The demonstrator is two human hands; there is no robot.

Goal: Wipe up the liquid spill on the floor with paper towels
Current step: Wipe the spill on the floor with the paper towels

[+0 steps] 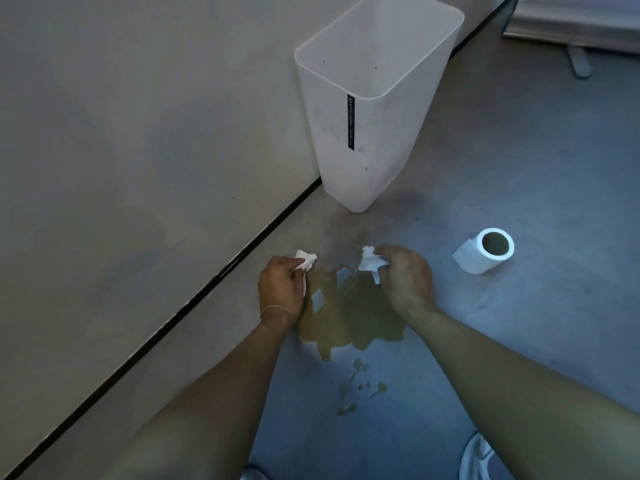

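- A yellowish spill (349, 317) lies pooled on the grey floor (519, 188), and serves here as the landmark for everything else.
- The left hand (280, 285) is at the spill's left edge, its fingers pinched on a crumpled piece of white paper towel (306, 261) that sticks out toward the spill's far-left corner.
- A thin bracelet (275, 308) circles the left wrist, just beside the spill's left margin.
- The right hand (405, 278) is over the spill's far-right part, fingers curled and gripping a second wad of paper towel (370, 263), which hangs above the far edge of the liquid; whether it touches the wet surface cannot be told.
- Both forearms reach in from the near side, one on each side of the spill.
- Small separate droplets (360, 389) lie scattered on the near side of the spill, between the forearms.
- A roll of white paper (485, 251) lies on its side to the right of the spill, apart from it, its hollow core facing the camera.
- A white plastic bin (367, 133) stands upright beyond the spill, close to its far edge, with a dark label strip down its front corner.
- The wall (138, 133) rises to the left of the spill, meeting the floor along a dark line.
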